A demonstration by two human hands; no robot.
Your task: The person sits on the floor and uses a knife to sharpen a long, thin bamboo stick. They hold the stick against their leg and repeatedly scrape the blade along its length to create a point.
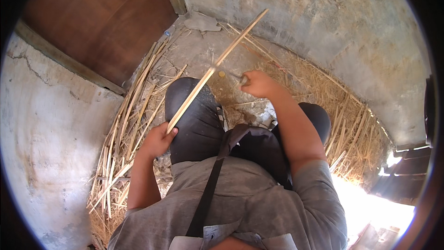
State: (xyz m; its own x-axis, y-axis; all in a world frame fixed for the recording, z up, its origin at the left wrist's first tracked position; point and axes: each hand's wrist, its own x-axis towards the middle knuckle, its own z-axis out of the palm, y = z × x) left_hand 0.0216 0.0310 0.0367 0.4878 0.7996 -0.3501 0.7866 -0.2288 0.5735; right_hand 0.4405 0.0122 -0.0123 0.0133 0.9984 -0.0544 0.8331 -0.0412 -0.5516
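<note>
My left hand (157, 141) is closed round the lower end of a long pale split-bamboo strip (196, 92). The strip slants up and away to the right, passing over my left knee, its far end in the air. In my right hand (259, 84) is the handle of a knife (243, 80). Its thin blade, a little blurred, points left and meets the strip about halfway along; whether it cuts in or only rests there I cannot tell. My left thumb lies along the strip.
Several long bamboo strips (126, 125) lie in a pile at my left, along the wall. Straw-like shavings (354, 125) heap up along the right wall (323, 18). A brown door panel (101, 18) stands at the far left. Bright light enters at the lower right.
</note>
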